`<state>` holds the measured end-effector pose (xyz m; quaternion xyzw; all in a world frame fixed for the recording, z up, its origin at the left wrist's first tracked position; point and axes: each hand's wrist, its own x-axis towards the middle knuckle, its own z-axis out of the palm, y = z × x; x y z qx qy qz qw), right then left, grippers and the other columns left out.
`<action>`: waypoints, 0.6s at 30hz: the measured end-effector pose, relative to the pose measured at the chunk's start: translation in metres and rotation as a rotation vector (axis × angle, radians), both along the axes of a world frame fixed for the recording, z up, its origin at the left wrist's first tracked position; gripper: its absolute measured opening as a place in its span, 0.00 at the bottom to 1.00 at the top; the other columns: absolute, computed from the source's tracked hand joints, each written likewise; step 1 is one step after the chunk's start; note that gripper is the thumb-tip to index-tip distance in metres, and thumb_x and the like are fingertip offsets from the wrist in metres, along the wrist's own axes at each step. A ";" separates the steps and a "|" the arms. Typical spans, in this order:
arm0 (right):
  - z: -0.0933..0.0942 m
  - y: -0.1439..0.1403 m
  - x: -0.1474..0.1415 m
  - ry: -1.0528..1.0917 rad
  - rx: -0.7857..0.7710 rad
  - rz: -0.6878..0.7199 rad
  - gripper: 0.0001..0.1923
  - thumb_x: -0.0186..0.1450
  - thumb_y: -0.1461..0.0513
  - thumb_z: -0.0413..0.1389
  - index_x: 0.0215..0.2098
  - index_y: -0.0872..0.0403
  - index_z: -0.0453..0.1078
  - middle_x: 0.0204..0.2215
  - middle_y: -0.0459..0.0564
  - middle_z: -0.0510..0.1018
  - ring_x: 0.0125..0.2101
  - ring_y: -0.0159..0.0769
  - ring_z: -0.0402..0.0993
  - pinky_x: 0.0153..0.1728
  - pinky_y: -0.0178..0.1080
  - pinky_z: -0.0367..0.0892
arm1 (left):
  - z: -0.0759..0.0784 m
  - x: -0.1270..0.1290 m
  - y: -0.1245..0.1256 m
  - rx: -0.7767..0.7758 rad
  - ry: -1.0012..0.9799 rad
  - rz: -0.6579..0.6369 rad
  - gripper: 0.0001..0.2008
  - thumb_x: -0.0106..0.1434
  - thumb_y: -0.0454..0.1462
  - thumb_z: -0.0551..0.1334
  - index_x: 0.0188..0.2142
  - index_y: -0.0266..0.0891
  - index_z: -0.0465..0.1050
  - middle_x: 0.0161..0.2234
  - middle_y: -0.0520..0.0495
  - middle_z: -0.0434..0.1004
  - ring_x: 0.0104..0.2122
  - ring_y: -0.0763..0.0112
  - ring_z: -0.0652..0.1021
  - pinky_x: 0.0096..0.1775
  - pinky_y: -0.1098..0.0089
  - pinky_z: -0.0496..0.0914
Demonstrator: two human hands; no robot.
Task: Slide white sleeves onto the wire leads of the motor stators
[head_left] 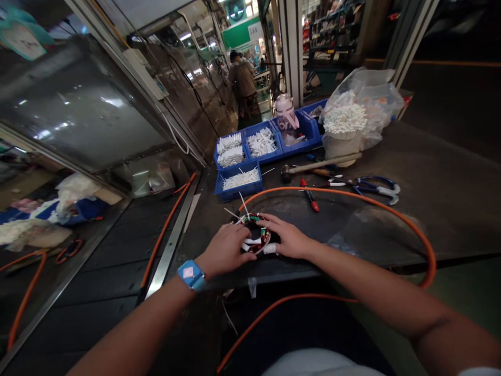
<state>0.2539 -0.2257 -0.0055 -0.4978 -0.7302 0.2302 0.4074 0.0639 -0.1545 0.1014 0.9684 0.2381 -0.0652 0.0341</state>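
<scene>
A ring-shaped motor stator [256, 218], with copper and green windings and white sleeves inside, lies near the front edge of the dark workbench. Around its left side curls my left hand [228, 246], thumb at the near rim. My right hand [288, 237] grips the opposite side, fingers over the far rim. Something white, like tape, wraps the right thumb. Thin white cable ties [243, 201] stick up from the stator's far left. My fingers hide part of the ring.
Blue bins [239, 180] of white ties and sleeves stand behind. An orange hose [336, 191] arcs across the bench. Beyond it lie a red marker-like tool [310, 196], a mallet [321, 164] and blue-handled pliers [378, 188]. Further back, a person [243, 78] sits.
</scene>
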 end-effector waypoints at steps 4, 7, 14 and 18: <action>0.001 -0.001 0.000 -0.027 -0.019 -0.007 0.36 0.57 0.51 0.59 0.61 0.47 0.55 0.63 0.51 0.53 0.59 0.43 0.56 0.56 0.46 0.58 | -0.003 0.007 0.005 -0.048 0.040 0.023 0.19 0.48 0.46 0.69 0.34 0.39 0.68 0.37 0.47 0.74 0.38 0.60 0.73 0.40 0.63 0.62; 0.004 -0.002 0.000 -0.020 -0.038 -0.023 0.35 0.57 0.52 0.60 0.60 0.47 0.56 0.63 0.51 0.53 0.58 0.43 0.57 0.56 0.46 0.58 | -0.005 0.009 0.003 -0.075 0.039 0.038 0.17 0.48 0.44 0.69 0.33 0.39 0.68 0.35 0.48 0.75 0.37 0.61 0.73 0.39 0.64 0.62; 0.007 0.004 0.003 0.034 -0.087 0.049 0.36 0.56 0.54 0.61 0.60 0.45 0.56 0.63 0.49 0.53 0.59 0.42 0.56 0.56 0.46 0.57 | -0.015 0.012 -0.015 -0.036 -0.010 0.134 0.14 0.50 0.42 0.68 0.28 0.39 0.66 0.30 0.49 0.74 0.33 0.61 0.74 0.36 0.65 0.63; 0.002 0.005 0.005 0.097 -0.067 -0.004 0.35 0.56 0.55 0.60 0.60 0.51 0.56 0.61 0.55 0.57 0.59 0.42 0.55 0.57 0.47 0.56 | -0.017 0.011 -0.025 -0.031 -0.122 0.213 0.23 0.51 0.41 0.68 0.45 0.38 0.65 0.39 0.44 0.75 0.38 0.58 0.75 0.41 0.60 0.65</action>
